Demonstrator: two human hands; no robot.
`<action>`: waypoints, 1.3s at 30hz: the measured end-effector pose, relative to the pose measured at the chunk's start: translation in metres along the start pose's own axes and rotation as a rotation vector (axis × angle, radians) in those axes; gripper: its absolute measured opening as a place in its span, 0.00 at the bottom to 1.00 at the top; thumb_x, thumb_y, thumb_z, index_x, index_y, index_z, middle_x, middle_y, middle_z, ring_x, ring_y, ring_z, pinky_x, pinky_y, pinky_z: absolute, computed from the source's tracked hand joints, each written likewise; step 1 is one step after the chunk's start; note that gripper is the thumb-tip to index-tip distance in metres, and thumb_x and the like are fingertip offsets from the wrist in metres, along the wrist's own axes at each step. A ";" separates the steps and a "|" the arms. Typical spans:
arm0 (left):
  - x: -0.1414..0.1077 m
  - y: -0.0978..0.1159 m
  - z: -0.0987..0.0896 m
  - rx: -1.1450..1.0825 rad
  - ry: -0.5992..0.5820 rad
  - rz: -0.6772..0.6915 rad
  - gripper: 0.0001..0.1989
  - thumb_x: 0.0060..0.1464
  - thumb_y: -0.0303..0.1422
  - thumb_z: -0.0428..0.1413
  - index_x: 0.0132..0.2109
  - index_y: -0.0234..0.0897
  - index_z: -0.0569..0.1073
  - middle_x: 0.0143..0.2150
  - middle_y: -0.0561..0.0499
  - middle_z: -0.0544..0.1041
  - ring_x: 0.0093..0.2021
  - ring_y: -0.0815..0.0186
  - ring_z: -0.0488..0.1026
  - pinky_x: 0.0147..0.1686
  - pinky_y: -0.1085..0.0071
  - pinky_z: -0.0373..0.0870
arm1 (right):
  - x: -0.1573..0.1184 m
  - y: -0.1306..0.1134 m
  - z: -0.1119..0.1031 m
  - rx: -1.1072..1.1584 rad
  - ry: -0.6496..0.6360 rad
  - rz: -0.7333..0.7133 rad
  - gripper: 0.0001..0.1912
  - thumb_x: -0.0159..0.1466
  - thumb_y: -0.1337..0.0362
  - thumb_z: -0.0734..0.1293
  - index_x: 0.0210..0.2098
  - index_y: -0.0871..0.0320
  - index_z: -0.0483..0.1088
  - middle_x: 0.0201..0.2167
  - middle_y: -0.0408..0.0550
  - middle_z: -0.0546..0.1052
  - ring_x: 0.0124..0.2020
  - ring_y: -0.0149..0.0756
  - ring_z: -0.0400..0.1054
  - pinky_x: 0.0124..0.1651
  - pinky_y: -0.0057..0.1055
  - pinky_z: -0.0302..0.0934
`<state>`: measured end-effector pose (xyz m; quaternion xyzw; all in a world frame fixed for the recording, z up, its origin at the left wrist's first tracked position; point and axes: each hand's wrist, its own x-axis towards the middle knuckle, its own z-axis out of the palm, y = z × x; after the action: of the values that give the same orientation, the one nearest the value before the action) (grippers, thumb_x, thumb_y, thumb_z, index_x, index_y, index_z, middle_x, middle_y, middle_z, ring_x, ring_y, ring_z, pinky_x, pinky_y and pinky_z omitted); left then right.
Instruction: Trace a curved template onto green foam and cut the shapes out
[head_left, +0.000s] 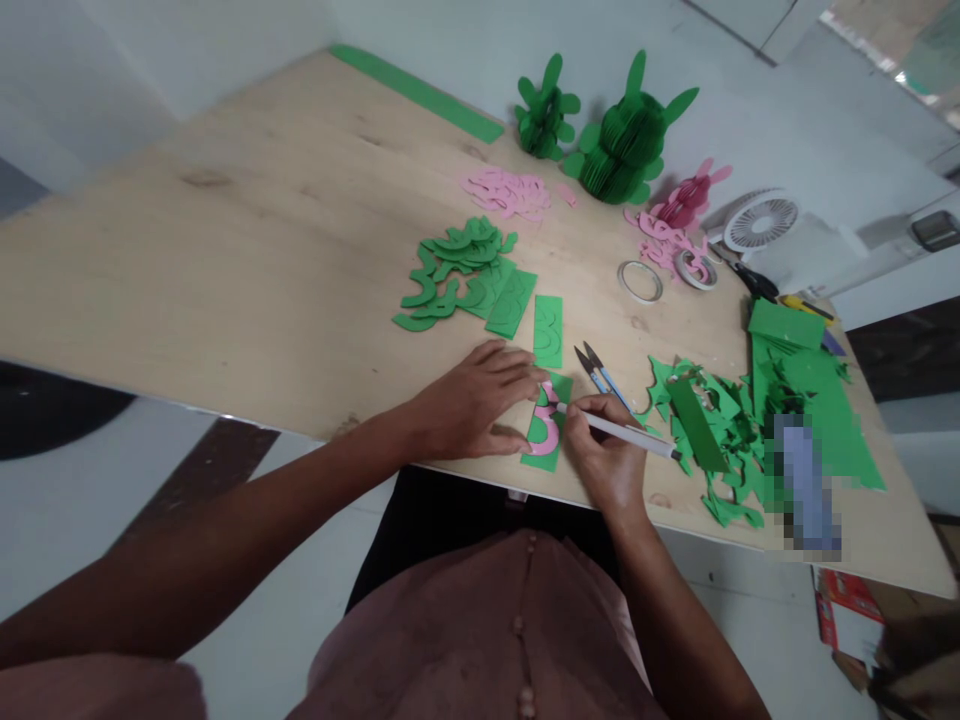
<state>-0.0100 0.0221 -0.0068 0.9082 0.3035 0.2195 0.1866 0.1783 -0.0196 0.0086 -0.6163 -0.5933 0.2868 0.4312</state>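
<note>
- Nearest the camera: the brown shirt (pixel 465 630) of the wearer, facing the table edge.
- Work position: the pink scalloped piece (pixel 553 430) lies flat on a green card (pixel 562 388), near the front edge of the wooden table (pixel 285 260).
- Left hand (pixel 487 400): not closed around anything; fingers and thumb are spread, with the fingertips and thumb tip resting at the ends of the pink piece.
- Right hand (pixel 607 455): gripping a white pen (pixel 634 433), its tip directed at the upper part of the pink piece. Any line on this card is too small to confirm.
- Just beyond: one green strip (pixel 547 330) carries a drawn scalloped outline and is uncut. Blue-handled snips (pixel 609 378) lie beside it, held by neither hand.
- Progress, as judged: outlining of the card under the hands is under way and unfinished; the strip beyond is marked; stacked green cards (pixel 512 303) remain whole.
- Completed cutting, as judged: a heap of curved green pieces (pixel 469 240) and a heap of pink pieces (pixel 510 193) farther back; green offcuts (pixel 720 405) to the right.
- Rear of table: green paper figures (pixel 622 150), a pink paper figure (pixel 686 200) and a white fan (pixel 761 220).
</note>
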 end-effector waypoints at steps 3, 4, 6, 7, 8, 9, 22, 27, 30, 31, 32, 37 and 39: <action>0.000 0.000 0.000 0.002 0.005 0.002 0.24 0.49 0.40 0.59 0.52 0.37 0.67 0.57 0.42 0.70 0.61 0.52 0.58 0.60 0.54 0.47 | 0.000 0.000 0.000 0.000 -0.007 0.002 0.04 0.56 0.66 0.66 0.25 0.58 0.69 0.20 0.40 0.71 0.20 0.30 0.64 0.22 0.26 0.59; 0.000 0.000 0.000 0.004 0.007 0.004 0.23 0.49 0.40 0.59 0.52 0.38 0.67 0.57 0.42 0.70 0.60 0.52 0.58 0.60 0.54 0.47 | 0.000 0.000 0.000 0.000 -0.008 0.002 0.04 0.56 0.67 0.66 0.25 0.58 0.69 0.20 0.40 0.71 0.20 0.30 0.64 0.23 0.26 0.59; 0.000 0.001 0.000 0.008 0.007 0.007 0.23 0.49 0.39 0.59 0.51 0.37 0.67 0.57 0.42 0.70 0.60 0.52 0.59 0.60 0.54 0.47 | 0.000 0.000 0.000 0.008 -0.005 0.002 0.04 0.56 0.67 0.66 0.25 0.58 0.68 0.20 0.40 0.70 0.20 0.30 0.64 0.23 0.26 0.59; 0.000 0.001 -0.001 0.009 0.006 0.008 0.23 0.49 0.39 0.59 0.51 0.37 0.67 0.57 0.42 0.70 0.60 0.53 0.59 0.60 0.55 0.47 | 0.000 0.000 0.000 0.013 -0.005 0.002 0.04 0.56 0.67 0.66 0.25 0.58 0.68 0.20 0.40 0.70 0.20 0.30 0.64 0.23 0.26 0.59; 0.000 0.001 -0.001 0.008 0.006 0.009 0.23 0.49 0.39 0.59 0.51 0.36 0.67 0.57 0.41 0.70 0.60 0.53 0.59 0.60 0.55 0.47 | 0.000 0.000 0.000 0.015 -0.006 0.002 0.04 0.56 0.67 0.66 0.25 0.58 0.68 0.20 0.40 0.70 0.20 0.30 0.64 0.23 0.26 0.59; 0.000 0.001 -0.001 0.008 0.006 0.010 0.23 0.49 0.39 0.59 0.51 0.36 0.67 0.57 0.41 0.70 0.60 0.53 0.59 0.60 0.55 0.47 | 0.000 0.000 -0.001 0.014 -0.008 0.001 0.04 0.56 0.67 0.66 0.25 0.58 0.68 0.20 0.40 0.70 0.20 0.30 0.64 0.23 0.26 0.59; 0.000 0.000 0.000 0.003 0.011 0.011 0.23 0.49 0.39 0.59 0.51 0.36 0.67 0.57 0.41 0.70 0.60 0.52 0.59 0.60 0.54 0.48 | 0.000 -0.001 0.000 0.018 -0.035 0.001 0.04 0.56 0.66 0.66 0.24 0.58 0.68 0.19 0.40 0.69 0.20 0.30 0.62 0.22 0.26 0.57; 0.000 0.000 0.001 -0.004 0.016 0.015 0.22 0.49 0.39 0.59 0.51 0.37 0.67 0.56 0.41 0.70 0.60 0.53 0.59 0.60 0.54 0.48 | 0.000 0.001 0.000 0.021 -0.008 0.020 0.04 0.56 0.66 0.66 0.25 0.58 0.68 0.20 0.40 0.70 0.20 0.30 0.63 0.23 0.27 0.58; 0.000 -0.001 0.002 0.009 0.013 0.007 0.23 0.49 0.39 0.59 0.51 0.36 0.67 0.56 0.40 0.69 0.60 0.52 0.59 0.60 0.54 0.48 | 0.000 0.003 0.001 0.046 0.015 0.035 0.04 0.55 0.67 0.66 0.25 0.58 0.68 0.20 0.40 0.70 0.20 0.30 0.63 0.23 0.27 0.58; 0.000 -0.001 0.002 0.011 0.013 0.005 0.24 0.49 0.40 0.59 0.51 0.36 0.66 0.56 0.40 0.69 0.60 0.52 0.59 0.60 0.54 0.47 | 0.000 0.004 0.001 0.061 0.024 0.039 0.03 0.55 0.67 0.66 0.25 0.58 0.68 0.20 0.40 0.70 0.20 0.30 0.63 0.23 0.27 0.58; 0.000 -0.001 0.002 0.011 0.013 0.004 0.24 0.49 0.40 0.59 0.51 0.36 0.66 0.56 0.41 0.69 0.60 0.53 0.59 0.60 0.55 0.47 | 0.000 0.004 0.001 0.077 0.034 0.041 0.04 0.55 0.67 0.66 0.25 0.58 0.68 0.20 0.40 0.70 0.20 0.30 0.63 0.23 0.27 0.58; 0.000 0.000 0.001 0.008 0.014 0.003 0.22 0.50 0.40 0.59 0.50 0.36 0.67 0.57 0.41 0.69 0.60 0.53 0.59 0.60 0.55 0.48 | -0.005 -0.001 -0.006 0.149 0.065 0.017 0.04 0.57 0.65 0.66 0.26 0.58 0.69 0.21 0.40 0.70 0.23 0.30 0.63 0.26 0.27 0.59; 0.000 0.001 0.000 0.006 0.014 0.004 0.22 0.50 0.40 0.59 0.50 0.37 0.67 0.57 0.41 0.69 0.60 0.53 0.59 0.60 0.55 0.47 | -0.011 -0.005 -0.010 0.158 0.059 0.010 0.05 0.58 0.64 0.66 0.27 0.58 0.69 0.22 0.41 0.71 0.24 0.31 0.65 0.28 0.27 0.60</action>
<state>-0.0098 0.0212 -0.0067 0.9079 0.3036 0.2255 0.1809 0.1835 -0.0325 0.0161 -0.5915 -0.5530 0.3163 0.4943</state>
